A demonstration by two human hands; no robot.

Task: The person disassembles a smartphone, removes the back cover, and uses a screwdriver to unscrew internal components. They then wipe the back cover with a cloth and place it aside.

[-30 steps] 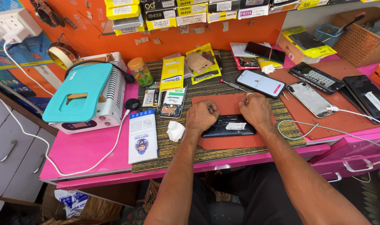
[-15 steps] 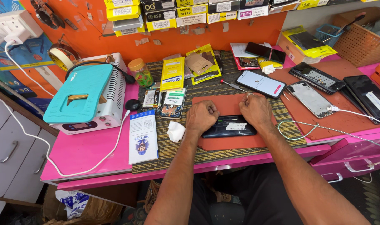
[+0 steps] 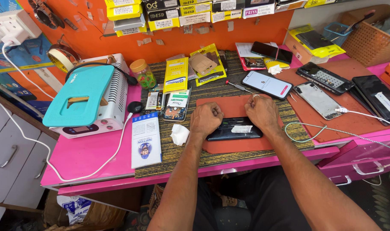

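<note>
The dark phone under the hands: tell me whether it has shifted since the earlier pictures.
No. The dark phone lies in the same spot on the red mat, with both hands on its top edge as before.

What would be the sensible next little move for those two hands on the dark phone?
Probably keep pressing evenly and work the thumbs along the edge of the dark phone. The left hand and right hand are fisted on its top edge, it lies flat on the red mat, and no tool is in either hand.

Left hand (image 3: pixel 205 118) curled in loose fist; right hand (image 3: pixel 262 112) curled alike, forearms converging, knuckles up.
</note>
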